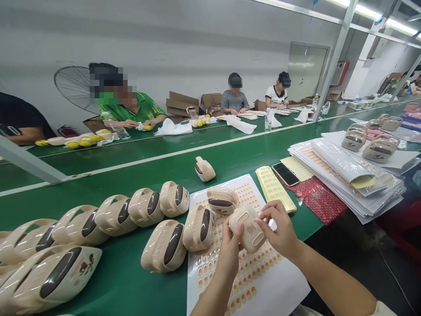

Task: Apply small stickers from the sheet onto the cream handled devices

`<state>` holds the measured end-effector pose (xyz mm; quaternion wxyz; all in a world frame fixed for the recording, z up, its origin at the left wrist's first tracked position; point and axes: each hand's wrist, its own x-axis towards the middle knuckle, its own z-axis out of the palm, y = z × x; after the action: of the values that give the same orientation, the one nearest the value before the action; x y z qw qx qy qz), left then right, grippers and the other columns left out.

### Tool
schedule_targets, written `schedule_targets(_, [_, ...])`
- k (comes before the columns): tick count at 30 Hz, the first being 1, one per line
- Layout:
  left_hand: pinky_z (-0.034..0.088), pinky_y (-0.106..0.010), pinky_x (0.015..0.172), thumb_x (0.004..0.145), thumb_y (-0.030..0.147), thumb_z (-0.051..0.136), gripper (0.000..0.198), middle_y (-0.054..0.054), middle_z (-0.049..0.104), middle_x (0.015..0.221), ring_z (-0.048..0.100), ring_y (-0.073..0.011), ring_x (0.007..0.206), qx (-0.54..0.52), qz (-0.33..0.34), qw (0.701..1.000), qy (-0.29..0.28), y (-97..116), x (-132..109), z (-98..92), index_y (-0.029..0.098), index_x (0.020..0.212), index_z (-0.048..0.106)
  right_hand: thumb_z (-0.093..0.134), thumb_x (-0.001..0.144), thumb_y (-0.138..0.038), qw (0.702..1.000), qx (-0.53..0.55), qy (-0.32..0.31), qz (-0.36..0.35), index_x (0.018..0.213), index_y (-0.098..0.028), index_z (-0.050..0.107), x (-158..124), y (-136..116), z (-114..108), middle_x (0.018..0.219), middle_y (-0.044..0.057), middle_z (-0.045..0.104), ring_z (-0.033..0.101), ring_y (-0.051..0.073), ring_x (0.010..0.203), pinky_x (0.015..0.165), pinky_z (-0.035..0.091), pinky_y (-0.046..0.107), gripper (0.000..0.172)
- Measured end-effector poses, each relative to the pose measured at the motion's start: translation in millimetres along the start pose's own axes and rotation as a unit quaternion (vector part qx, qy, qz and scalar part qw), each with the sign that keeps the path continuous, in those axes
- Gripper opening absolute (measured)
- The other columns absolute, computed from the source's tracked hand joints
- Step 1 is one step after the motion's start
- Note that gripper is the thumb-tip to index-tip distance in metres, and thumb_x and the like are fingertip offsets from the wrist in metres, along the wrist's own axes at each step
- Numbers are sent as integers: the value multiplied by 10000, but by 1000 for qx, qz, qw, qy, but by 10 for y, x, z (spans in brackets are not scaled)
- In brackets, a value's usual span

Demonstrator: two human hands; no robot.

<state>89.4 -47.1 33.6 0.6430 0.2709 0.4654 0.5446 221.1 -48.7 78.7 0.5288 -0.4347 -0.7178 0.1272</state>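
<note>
My left hand (232, 239) is closed around a beige plastic device (249, 228), its flat underside with two long raised pads turned up towards me. At the right edge of that underside, the thumb and fingers of my right hand (276, 226) are pinched together; what they hold, if anything, is too small to make out. Beneath both hands lies a white sheet of small orange-and-cream oval stickers (241, 300). Two like devices with handles and dark windows, one (222, 200) just behind the held one and another (199, 228) to its left, rest on the sheet.
Rows of beige devices (115, 214) stand on the green table (131, 281) at left; one (204, 169) sits farther back. Right of the sheet are a yellow label strip (274, 188), a phone (285, 174), red bubble wrap (320, 199) and stacked sheets (348, 175). Co-workers sit opposite.
</note>
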Motion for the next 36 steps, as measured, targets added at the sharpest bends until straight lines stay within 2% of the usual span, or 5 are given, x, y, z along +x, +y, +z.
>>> schedule_targets(7, [454, -401, 917, 689, 567, 613, 549, -88, 671, 1054, 547, -300, 1104, -142, -68, 986, -55, -6, -77, -1, 199, 1097, 603, 496, 765, -292, 953, -133, 65, 266, 697, -182, 534, 280, 796, -490, 809, 48, 531, 546, 173, 750, 696, 473, 317, 135])
schedule_targets(14, [440, -430, 942, 601, 423, 740, 629, -69, 704, 999, 558, -330, 1088, -173, -84, 972, -135, -157, -83, -229, 217, 1172, 576, 578, 659, -185, 922, -212, -18, 323, 524, -169, 523, 253, 1305, -396, 690, 33, 505, 540, 182, 663, 651, 459, 320, 146])
schedule_targets(25, [340, -494, 1025, 699, 611, 544, 512, 32, 600, 1219, 303, -312, 1313, -267, -35, 961, 61, 80, -432, -423, 379, 1154, 566, 526, 784, -139, 959, -184, -175, 128, 943, -188, 587, -434, 556, -330, 960, 93, 572, 549, 223, 943, 864, 461, 375, 177])
schedule_targets(29, [375, -520, 991, 756, 546, 518, 542, 41, 444, 1384, 288, -327, 1316, -312, 53, 949, 8, 3, -534, -655, 406, 1273, 437, 496, 817, -151, 952, -61, -300, -7, 1076, -163, 548, -984, 286, -81, 1030, 121, 588, 572, 210, 948, 812, 515, 355, 264])
schedule_targets(36, [490, -509, 856, 662, 432, 666, 823, -105, 479, 1351, 471, -383, 1175, -341, 153, 912, -170, -7, -620, -816, 316, 1380, 282, 428, 873, -111, 960, -94, -229, -128, 1015, -137, 580, -1309, 351, 323, 986, 143, 631, 572, 245, 923, 767, 536, 401, 210])
